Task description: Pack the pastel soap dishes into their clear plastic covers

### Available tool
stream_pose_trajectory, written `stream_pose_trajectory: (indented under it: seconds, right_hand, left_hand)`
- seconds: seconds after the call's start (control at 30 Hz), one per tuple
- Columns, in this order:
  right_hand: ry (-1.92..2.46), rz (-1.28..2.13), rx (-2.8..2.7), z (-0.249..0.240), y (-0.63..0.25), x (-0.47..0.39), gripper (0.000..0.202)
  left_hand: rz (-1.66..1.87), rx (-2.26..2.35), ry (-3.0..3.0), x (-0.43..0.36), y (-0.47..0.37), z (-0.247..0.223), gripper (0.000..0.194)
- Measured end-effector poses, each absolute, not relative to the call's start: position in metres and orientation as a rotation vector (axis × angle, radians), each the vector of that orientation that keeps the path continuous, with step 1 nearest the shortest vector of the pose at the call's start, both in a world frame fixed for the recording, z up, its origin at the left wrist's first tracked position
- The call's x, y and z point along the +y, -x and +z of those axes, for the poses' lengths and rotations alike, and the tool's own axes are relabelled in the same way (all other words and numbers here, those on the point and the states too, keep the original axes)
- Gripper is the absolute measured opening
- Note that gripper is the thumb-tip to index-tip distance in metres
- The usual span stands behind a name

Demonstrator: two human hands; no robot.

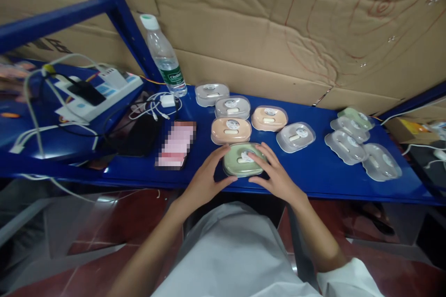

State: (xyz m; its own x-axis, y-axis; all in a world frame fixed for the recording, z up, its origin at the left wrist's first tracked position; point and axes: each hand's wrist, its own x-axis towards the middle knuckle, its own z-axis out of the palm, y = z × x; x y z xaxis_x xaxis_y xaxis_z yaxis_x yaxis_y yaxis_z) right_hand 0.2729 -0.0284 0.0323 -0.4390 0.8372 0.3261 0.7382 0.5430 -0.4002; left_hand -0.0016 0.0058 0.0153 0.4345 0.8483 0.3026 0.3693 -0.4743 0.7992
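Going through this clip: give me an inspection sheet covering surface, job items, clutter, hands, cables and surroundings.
Surface: blue table, boxes spread along it.
Job items: green box near the front edge; two peach boxes and several grey boxes; second green box at right.
Clutter: bottle; phone, screen pixelated.
Hands: left hand and right hand at opposite ends of the green box; grip firmness unclear.
Cables: white cables beside the bottle; power strip at left.
Surroundings: cardboard behind; reddish floor.
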Motion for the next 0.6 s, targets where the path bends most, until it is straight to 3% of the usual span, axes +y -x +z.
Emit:
stream_pose_trajectory:
  seconds: [0.2,0.33,0.6]
  right_hand:
    - [1.371,0.005,-2.311,0.034,-0.282,-0.032,0.082]
    - [1.723,-0.316,-2.045,0.035,-0.327,-0.031,0.070]
    - [2.030,-0.302,-1.939,0.036,-0.398,0.008,0.062]
  left_hand:
    - [0.931,1.053,-2.260,0.001,-0.004,0.018,0.051]
    - [0.869,1.340,-2.552,0.001,-0.015,0.032,0.052]
    - [0.668,1.294,-2.772,0.024,-0.056,0.050,0.063]
